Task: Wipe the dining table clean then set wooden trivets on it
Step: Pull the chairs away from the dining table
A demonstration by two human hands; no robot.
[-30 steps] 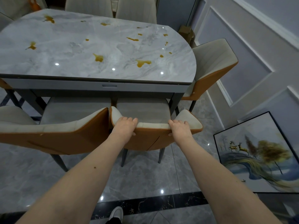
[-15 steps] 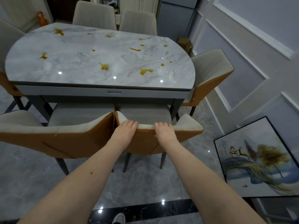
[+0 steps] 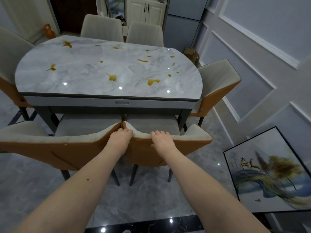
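The marble dining table [image 3: 94,76] fills the upper middle of the view, with several orange-brown spills [image 3: 112,77] scattered over its top. In front of it stands a grey-and-orange chair [image 3: 198,139], its seat tucked under the table. My left hand [image 3: 120,139] grips the top of that chair's backrest near its left end. My right hand [image 3: 162,139] grips the same backrest near its middle. No cloth and no wooden trivets are in view.
A second chair [image 3: 50,145] stands to the left, touching the first. Another chair [image 3: 217,84] sits at the table's right end, two [image 3: 102,27] behind it, one at the left edge. A framed painting [image 3: 272,172] leans against the right wall. A cardboard box [image 3: 191,53] lies beyond the table.
The view has tilted up and shows more of the room beyond the table. My right hand has slid left along the backrest, closer to my left hand.
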